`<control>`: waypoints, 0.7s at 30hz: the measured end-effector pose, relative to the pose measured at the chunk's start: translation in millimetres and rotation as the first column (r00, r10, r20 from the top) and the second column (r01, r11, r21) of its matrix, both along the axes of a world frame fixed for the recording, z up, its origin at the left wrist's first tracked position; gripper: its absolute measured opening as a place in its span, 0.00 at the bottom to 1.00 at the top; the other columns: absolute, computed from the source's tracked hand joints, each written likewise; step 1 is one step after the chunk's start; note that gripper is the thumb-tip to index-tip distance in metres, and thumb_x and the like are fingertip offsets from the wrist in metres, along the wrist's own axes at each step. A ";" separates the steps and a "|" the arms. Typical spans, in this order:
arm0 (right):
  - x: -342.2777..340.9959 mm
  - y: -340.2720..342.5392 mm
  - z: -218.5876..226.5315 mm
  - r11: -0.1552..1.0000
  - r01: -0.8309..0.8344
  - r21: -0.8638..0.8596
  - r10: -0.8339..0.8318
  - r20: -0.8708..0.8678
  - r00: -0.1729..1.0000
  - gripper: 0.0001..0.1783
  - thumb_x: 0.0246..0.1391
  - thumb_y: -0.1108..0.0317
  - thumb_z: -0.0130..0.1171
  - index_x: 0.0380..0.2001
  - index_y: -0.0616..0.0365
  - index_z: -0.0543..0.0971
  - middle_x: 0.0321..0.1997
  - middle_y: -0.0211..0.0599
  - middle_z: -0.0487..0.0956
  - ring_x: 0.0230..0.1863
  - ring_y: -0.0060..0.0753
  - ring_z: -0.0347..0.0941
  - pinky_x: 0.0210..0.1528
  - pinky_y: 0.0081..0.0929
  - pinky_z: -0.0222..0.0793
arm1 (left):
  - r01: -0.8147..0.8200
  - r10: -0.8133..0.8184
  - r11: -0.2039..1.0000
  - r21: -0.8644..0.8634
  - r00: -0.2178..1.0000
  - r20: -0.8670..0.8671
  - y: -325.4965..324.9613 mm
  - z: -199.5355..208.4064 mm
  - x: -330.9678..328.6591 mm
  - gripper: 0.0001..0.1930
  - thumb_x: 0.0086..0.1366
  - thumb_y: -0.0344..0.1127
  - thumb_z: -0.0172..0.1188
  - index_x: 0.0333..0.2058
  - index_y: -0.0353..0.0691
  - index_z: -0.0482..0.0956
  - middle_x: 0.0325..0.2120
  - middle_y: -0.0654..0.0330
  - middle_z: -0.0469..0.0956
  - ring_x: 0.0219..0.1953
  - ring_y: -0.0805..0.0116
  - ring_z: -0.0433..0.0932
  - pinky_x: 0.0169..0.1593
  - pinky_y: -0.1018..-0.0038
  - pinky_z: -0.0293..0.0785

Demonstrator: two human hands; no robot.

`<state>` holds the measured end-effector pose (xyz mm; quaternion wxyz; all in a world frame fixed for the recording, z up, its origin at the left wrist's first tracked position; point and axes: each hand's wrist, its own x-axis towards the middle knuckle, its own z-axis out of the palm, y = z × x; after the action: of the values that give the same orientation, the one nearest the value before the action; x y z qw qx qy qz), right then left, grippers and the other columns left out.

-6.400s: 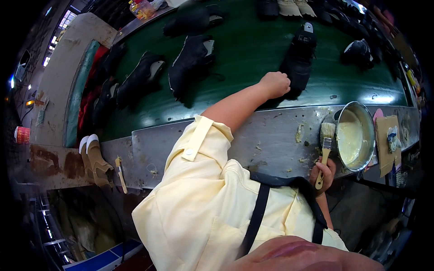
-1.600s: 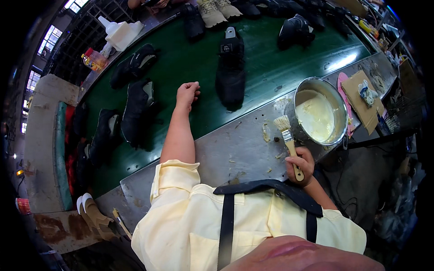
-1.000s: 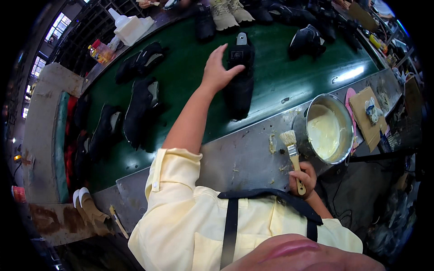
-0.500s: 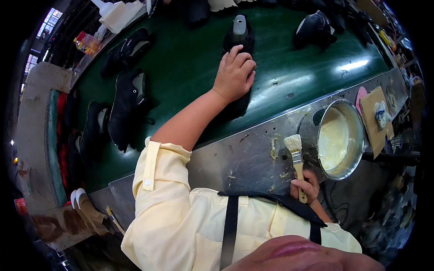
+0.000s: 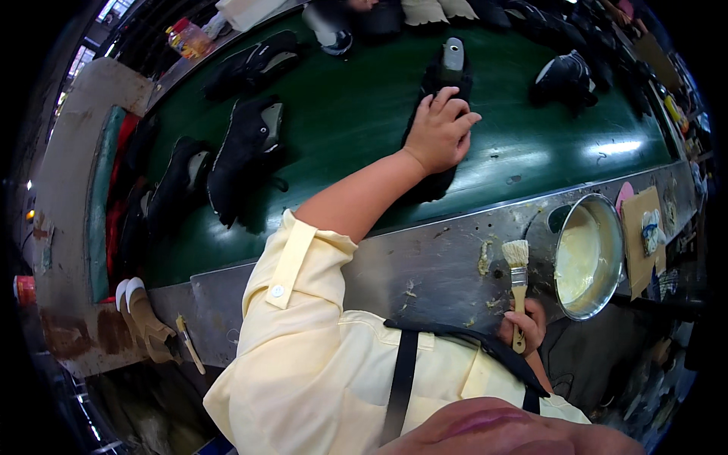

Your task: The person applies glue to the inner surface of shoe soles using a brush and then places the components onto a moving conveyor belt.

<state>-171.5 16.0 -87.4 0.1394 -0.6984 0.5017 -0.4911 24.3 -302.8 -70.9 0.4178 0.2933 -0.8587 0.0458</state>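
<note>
My left hand (image 5: pixel 444 135) reaches across the green surface and bends over a black shoe upper on a grey last (image 5: pixel 453 61). The fingers curl around its middle, and the last's pale end with a metal-rimmed hole sticks out beyond them. Close to my body, my right hand (image 5: pixel 534 322) grips the wooden handle of a flat brush (image 5: pixel 518 282). Its bristles point away from me, coated with cream-coloured paste. Right of the brush, a tilted metal bowl (image 5: pixel 616 262) contains pale yellow paste (image 5: pixel 578 258).
Several black shoes (image 5: pixel 244 155) lie on the green surface (image 5: pixel 341 98) at left; another black shoe (image 5: pixel 563 80) is far right. A metal ledge (image 5: pixel 379 277) runs along my side, holding a second brush (image 5: pixel 189 345) at left and cardboard (image 5: pixel 641 227) at right. Another person's hand (image 5: pixel 362 4) shows at the far edge.
The whole view has shifted and turned slightly, so things sit farther right. A blurred shoe with a light sole has come into view at the far edge. My hands keep their holds.
</note>
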 end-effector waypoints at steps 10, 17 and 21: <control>6.6 -6.8 13.3 0.999 -0.007 -0.037 0.005 -0.045 0.999 0.13 0.42 0.77 0.62 0.35 0.55 0.76 0.35 0.42 0.73 0.33 0.37 0.71 0.34 0.26 0.67 | -0.045 0.046 0.999 0.014 0.998 -0.040 3.2 -4.9 3.0 0.13 0.46 0.30 0.58 0.34 0.48 0.75 0.39 0.60 0.67 0.55 0.54 0.60 0.52 0.58 0.59; 8.9 -8.5 15.4 0.997 -0.025 -0.079 0.021 -0.049 0.999 0.11 0.45 0.77 0.60 0.35 0.56 0.75 0.33 0.45 0.74 0.33 0.37 0.72 0.35 0.26 0.68 | -0.135 0.140 0.984 0.113 0.989 -0.038 11.8 -7.8 9.3 0.18 0.46 0.32 0.58 0.39 0.51 0.71 0.54 0.55 0.58 0.61 0.51 0.53 0.56 0.50 0.56; 11.8 -5.5 18.9 0.995 0.007 -0.101 -0.011 -0.046 0.999 0.10 0.45 0.78 0.57 0.34 0.56 0.75 0.32 0.45 0.74 0.31 0.38 0.71 0.35 0.27 0.68 | -0.305 0.325 0.906 0.294 0.945 -0.021 15.5 -6.9 2.2 0.37 0.45 0.39 0.62 0.56 0.62 0.58 0.60 0.47 0.47 0.62 0.42 0.48 0.57 0.46 0.54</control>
<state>-159.8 10.5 -68.5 0.0901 -0.7135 0.4827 -0.4999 26.5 -287.2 -77.8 0.3877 0.4867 -0.7825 -0.0223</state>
